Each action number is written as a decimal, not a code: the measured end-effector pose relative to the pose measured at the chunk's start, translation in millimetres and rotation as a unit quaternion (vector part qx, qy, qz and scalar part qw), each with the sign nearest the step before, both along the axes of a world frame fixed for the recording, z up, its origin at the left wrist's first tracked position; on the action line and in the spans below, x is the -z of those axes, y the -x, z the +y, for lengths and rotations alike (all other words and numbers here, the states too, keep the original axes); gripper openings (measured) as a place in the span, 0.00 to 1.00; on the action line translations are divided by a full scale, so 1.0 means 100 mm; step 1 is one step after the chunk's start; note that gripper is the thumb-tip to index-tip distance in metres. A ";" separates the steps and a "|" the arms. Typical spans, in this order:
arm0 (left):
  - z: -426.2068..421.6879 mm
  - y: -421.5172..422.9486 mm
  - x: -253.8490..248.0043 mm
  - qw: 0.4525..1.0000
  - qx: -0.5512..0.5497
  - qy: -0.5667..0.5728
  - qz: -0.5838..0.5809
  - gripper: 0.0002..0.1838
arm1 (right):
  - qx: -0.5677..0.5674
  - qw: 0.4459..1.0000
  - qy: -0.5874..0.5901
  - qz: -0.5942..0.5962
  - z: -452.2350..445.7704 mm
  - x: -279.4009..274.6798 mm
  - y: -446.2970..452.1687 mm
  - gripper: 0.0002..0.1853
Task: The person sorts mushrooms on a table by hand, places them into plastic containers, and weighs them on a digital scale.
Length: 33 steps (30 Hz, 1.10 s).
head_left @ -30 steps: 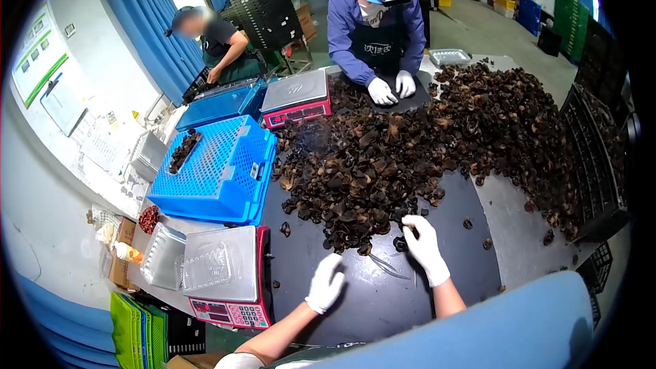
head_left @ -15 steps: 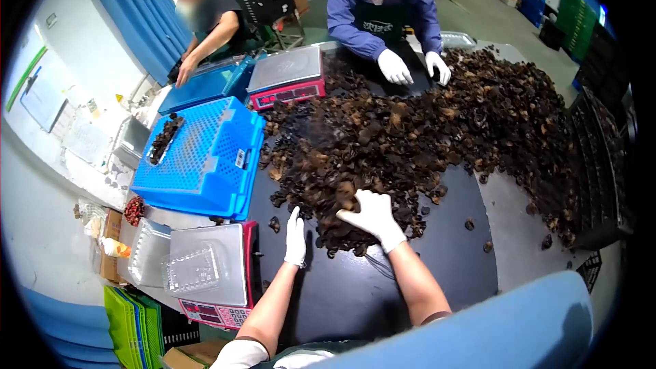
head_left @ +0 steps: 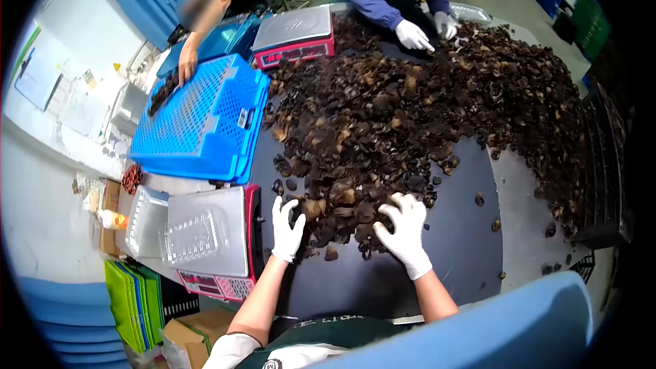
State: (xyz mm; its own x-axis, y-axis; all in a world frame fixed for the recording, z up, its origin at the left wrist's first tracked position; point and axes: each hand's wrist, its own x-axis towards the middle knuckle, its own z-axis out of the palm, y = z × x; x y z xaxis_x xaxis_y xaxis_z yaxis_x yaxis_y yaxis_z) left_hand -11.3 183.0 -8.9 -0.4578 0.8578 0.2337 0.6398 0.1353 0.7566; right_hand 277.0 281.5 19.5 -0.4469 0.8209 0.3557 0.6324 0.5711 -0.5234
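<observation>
A wide heap of dark, curled dried pieces that look like wood ear mushrooms (head_left: pixel 355 116) covers much of the dark table sheet (head_left: pixel 355 280). At the heap's near left edge is my white-gloved left hand (head_left: pixel 288 227), its fingers apart and slightly curved. Opposite it, my gloved right hand (head_left: pixel 404 227) touches the near right edge with spread, bent fingers. Between the two lies the front tongue of the heap, and neither hand grips a piece. A clear plastic tray (head_left: pixel 193 238) rests on the scale (head_left: pixel 232 222) left of my left hand.
A blue crate (head_left: pixel 198 116) stands beyond the scale, with a co-worker's bare hand (head_left: pixel 187 63) at a filled strip on top. Another scale (head_left: pixel 292 31) is farther back. Across the table, a co-worker's gloved hands (head_left: pixel 413 35) work in the heap. Black crates (head_left: pixel 601 157) border the right side.
My right hand has moved off the heap to the right and opened wider. My left hand's fingers have spread and curved. The left co-worker's hand has reached the strip on the crate.
</observation>
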 end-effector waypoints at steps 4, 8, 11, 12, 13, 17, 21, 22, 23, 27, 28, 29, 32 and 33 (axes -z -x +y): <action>-0.19 -0.22 -0.11 0.983 0.150 0.044 0.096 0.23 | -0.014 0.997 0.033 -0.072 -0.31 -0.03 0.16 0.35; -0.69 -0.40 -0.28 0.945 0.271 0.035 0.180 0.17 | -0.239 0.964 0.043 -0.110 -0.93 -0.03 0.17 0.28; -1.31 -0.43 -0.19 0.932 0.312 0.044 0.177 0.13 | -0.299 0.945 0.059 -0.122 -1.35 -0.01 -0.03 0.19; -1.42 -0.44 -0.16 0.939 0.298 0.030 0.167 0.14 | -0.287 0.953 0.055 -0.083 -1.40 0.02 -0.10 0.17; -1.51 -0.43 -0.13 0.950 0.275 0.008 0.144 0.15 | -0.274 0.959 0.050 -0.044 -1.43 0.05 -0.16 0.15; -1.38 -0.44 -0.06 0.977 0.132 0.009 0.166 0.26 | -0.147 0.987 0.070 0.002 -1.12 -0.03 -0.18 0.19; -0.96 -0.48 -0.08 0.970 0.092 0.109 0.198 0.34 | -0.002 0.993 0.047 -0.107 -0.94 -0.04 0.21 0.37; -0.95 -0.45 -0.06 0.959 0.151 0.122 0.207 0.32 | -0.049 0.990 0.049 -0.126 -1.02 -0.09 0.27 0.38; -0.99 -0.46 -0.03 0.955 0.195 0.102 0.201 0.28 | -0.095 0.984 0.050 -0.145 -1.09 -0.17 0.30 0.39; -1.39 -0.40 -0.04 0.947 0.256 0.070 0.181 0.18 | -0.245 0.962 0.057 -0.110 -1.61 0.05 0.10 0.34; -1.50 -0.39 -0.02 0.955 0.241 0.066 0.162 0.18 | -0.240 0.964 0.062 -0.100 -1.69 0.10 0.03 0.33; -1.59 -0.40 -0.02 0.962 0.226 0.064 0.142 0.18 | -0.235 0.965 0.068 -0.090 -1.72 0.09 0.00 0.33; -1.72 -0.45 0.03 0.972 0.196 0.065 0.108 0.24 | -0.179 0.981 0.053 -0.061 -1.65 0.11 0.02 0.22; -1.73 -0.48 0.03 0.980 0.172 0.059 0.084 0.26 | -0.170 0.982 0.040 -0.071 -1.60 0.11 0.04 0.20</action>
State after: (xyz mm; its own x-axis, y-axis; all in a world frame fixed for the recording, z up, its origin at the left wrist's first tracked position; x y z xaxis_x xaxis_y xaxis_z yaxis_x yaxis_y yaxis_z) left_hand 36.7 10.1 -12.0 -0.1005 0.9800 0.1716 0.7774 -0.0303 0.6283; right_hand 273.1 121.8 8.2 -0.7405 0.6382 0.2107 0.4815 0.7225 -0.4961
